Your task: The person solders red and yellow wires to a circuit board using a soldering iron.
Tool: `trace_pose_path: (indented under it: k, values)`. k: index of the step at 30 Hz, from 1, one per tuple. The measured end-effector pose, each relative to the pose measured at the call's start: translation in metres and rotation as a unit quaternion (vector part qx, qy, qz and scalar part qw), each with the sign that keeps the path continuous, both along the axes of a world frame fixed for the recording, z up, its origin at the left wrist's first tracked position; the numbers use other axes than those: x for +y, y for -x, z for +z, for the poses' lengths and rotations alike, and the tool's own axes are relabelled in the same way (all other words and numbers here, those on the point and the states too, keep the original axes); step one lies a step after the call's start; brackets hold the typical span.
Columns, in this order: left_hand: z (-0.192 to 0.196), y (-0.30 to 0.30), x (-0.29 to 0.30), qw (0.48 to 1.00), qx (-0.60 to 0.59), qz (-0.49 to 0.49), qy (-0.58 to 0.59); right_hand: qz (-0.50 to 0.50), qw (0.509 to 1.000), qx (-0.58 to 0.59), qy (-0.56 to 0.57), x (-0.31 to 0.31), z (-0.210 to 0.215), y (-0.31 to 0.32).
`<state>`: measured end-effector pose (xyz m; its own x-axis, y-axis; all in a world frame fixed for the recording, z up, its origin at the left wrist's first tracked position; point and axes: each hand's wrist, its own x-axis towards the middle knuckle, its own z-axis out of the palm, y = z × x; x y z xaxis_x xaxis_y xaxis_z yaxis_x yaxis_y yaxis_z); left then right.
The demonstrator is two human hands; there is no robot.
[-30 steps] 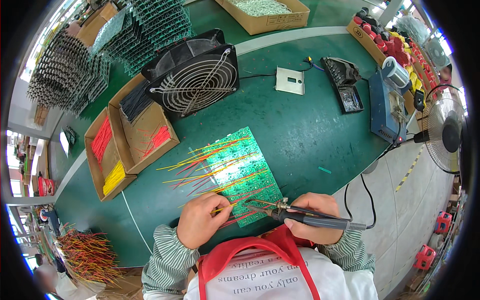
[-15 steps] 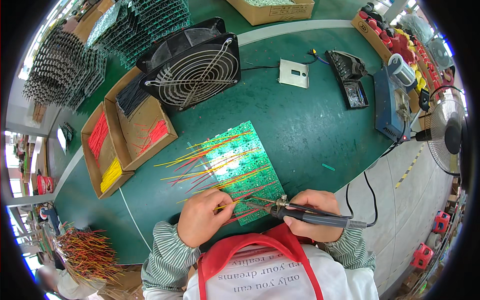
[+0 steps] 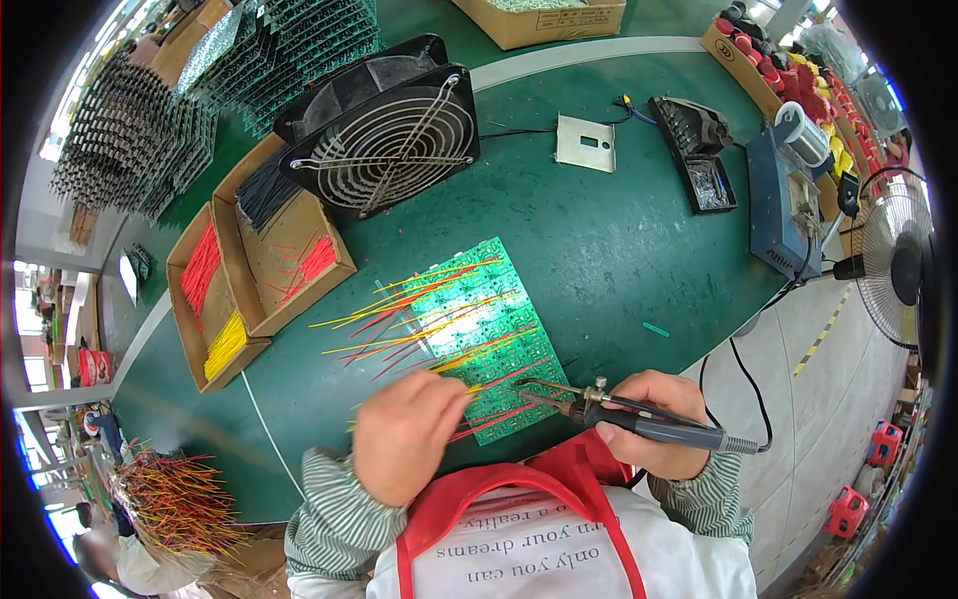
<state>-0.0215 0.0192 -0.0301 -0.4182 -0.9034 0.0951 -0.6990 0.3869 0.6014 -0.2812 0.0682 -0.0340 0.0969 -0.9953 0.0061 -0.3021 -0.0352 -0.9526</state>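
Observation:
A green circuit board (image 3: pixel 489 262) lies at a slant on the green table before me. Several thin red and yellow wires (image 3: pixel 374 317) run across it, their loose ends sticking out past its left edge. My left hand (image 3: pixel 409 434) is closed in a pinch at the board's lower left, with a yellow wire (image 3: pixel 474 390) showing at the fingertips. Around the dark grey handle of a soldering iron (image 3: pixel 659 427) my right hand (image 3: pixel 667 397) is wrapped. A thin metal feed tube (image 3: pixel 547 384) runs along the iron, and both tips are over the lower part of the board.
Left of the board stands a cardboard tray (image 3: pixel 261 324) of red, yellow and black wires. Behind it is a black fan (image 3: pixel 384 150). Farther right lie a metal plate (image 3: pixel 586 144), a black holder (image 3: pixel 711 195) and a blue solder station (image 3: pixel 773 205). A wire bundle (image 3: pixel 180 499) is lower left.
The iron in my right hand has moved right and slightly up, away from my left fingers. My left hand has turned and lifted a little, still pinching the yellow wire.

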Motion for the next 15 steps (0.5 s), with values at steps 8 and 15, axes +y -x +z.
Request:
trace_pose_path:
  k: [8, 15]
  values:
    - [-0.02, 0.008, -0.006, 0.995, 0.013, -0.045, -0.083, -0.016, 1.0, -0.012, -0.007, -0.001, -0.002, -0.001]
    - [-0.022, 0.011, -0.008, 0.996, 0.008, -0.04, -0.078, -0.004, 1.0, 0.005, 0.01, -0.006, -0.004, -0.003]
